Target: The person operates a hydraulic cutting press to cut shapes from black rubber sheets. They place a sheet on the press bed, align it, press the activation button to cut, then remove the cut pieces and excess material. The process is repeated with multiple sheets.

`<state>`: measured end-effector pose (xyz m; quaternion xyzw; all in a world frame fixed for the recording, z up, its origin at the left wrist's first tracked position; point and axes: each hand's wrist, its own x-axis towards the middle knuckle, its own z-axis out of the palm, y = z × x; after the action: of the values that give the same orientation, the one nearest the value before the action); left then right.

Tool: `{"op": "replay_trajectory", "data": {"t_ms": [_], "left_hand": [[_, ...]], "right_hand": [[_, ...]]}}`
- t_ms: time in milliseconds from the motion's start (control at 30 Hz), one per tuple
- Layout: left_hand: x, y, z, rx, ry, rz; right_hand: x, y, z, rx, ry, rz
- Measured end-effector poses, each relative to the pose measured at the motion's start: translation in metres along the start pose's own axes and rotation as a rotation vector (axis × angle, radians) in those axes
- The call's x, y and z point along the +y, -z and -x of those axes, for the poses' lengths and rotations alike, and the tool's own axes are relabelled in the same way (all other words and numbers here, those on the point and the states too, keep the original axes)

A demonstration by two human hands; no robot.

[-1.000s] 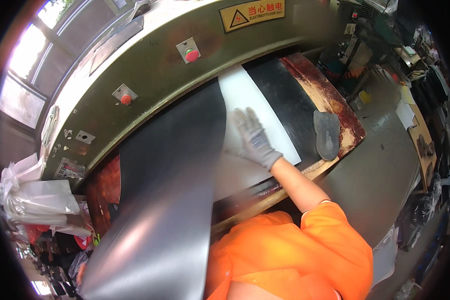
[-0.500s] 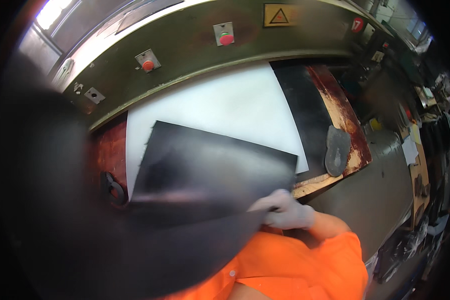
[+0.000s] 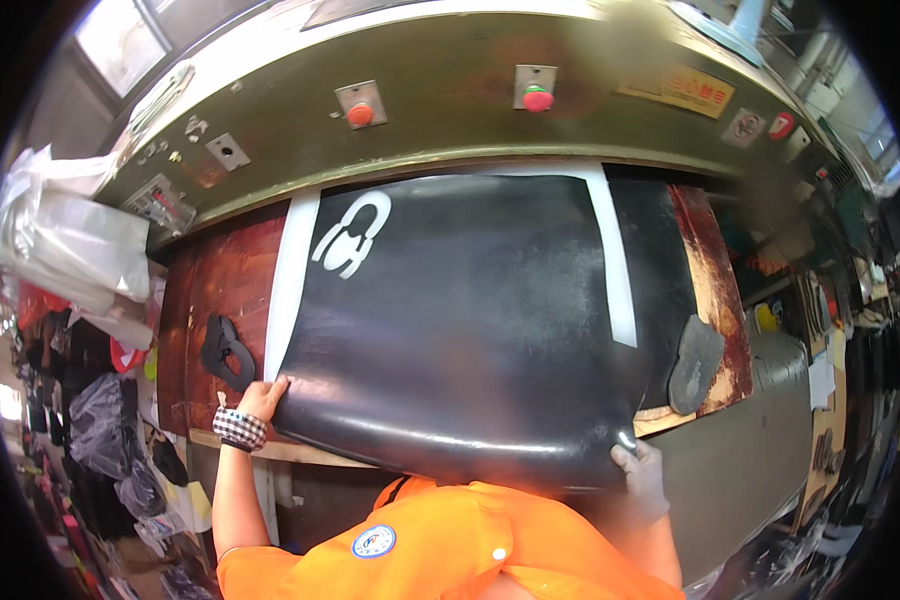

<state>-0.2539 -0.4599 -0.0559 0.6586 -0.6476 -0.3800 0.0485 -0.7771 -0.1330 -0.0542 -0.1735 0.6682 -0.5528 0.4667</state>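
A large black flexible sheet point(image 3: 450, 300) lies over a white board point(image 3: 293, 270), which shows along both sides of it. Curved cut-out openings point(image 3: 355, 235) in the sheet's far left corner let the white through. My left hand point(image 3: 261, 400), bare with a checkered band at the wrist, pinches the sheet's near left corner. At the near right corner my right hand point(image 3: 640, 472), in a pale grey glove, grips the edge. Between my hands the near edge bends down off the table towards my body.
A black piece with openings point(image 3: 228, 352) lies left on the reddish worn board point(image 3: 220, 290). Right of the sheet is a grey sole-shaped piece point(image 3: 696, 365). A green machine beam point(image 3: 450, 110) with red buttons spans the far side. Plastic bags point(image 3: 70, 230) hang at left.
The black sheet, earlier lifted and folded close in front of me, now lies spread across the white board. My left hand has come into view at its left corner; my right hand is farther right.
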Motion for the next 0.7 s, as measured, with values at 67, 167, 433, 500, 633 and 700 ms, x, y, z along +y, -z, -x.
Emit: {"op": "replay_trajectory", "data": {"t_ms": [67,167,433,500,633,700], "left_hand": [[-0.007,0.004,-0.026,0.055,-0.057,-0.085],[0.014,0.014,-0.088,0.264,-0.206,0.187],[0.010,-0.037,-0.058,0.041,-0.168,0.165],[0.006,-0.070,-0.022,0.183,-0.336,0.535],[0.023,-0.084,0.002,0.375,-0.116,0.419],[0.036,-0.074,0.011,0.581,-0.213,0.216]], "right_hand": [[-0.030,-0.006,-0.027,0.079,0.000,0.125],[-0.071,-0.020,-0.102,0.227,0.325,0.272],[-0.087,0.006,-0.167,0.112,0.269,0.924],[-0.079,0.011,-0.140,0.143,0.335,0.873],[-0.086,-0.001,-0.088,0.177,0.332,0.787],[-0.100,-0.015,-0.068,0.167,0.346,0.775]]}}
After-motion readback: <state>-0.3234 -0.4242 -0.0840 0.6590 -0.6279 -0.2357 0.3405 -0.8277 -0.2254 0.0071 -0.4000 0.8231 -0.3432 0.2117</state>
